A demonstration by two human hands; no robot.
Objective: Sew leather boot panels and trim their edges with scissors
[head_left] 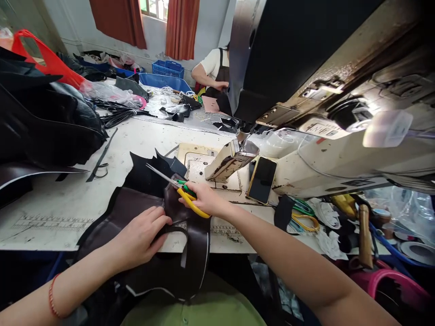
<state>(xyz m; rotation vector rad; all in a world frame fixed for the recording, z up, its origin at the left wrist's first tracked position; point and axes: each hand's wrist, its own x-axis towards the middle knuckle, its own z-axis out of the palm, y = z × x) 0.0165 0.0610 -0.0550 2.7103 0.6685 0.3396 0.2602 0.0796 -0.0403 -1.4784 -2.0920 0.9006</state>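
Observation:
My right hand grips yellow-handled scissors, blades open and pointing up-left over a dark brown leather piece. That leather lies across the near edge of the white worktable and hangs toward my lap. My left hand rests palm down on the leather, fingers together and curled slightly, pressing it flat beside a narrow strap. Black leather scraps lie just beyond the scissors.
A sewing machine looms at right, its post bed beside a black phone. Black bags pile at left. Tools and more scissors clutter the right. Another person sits at the far end.

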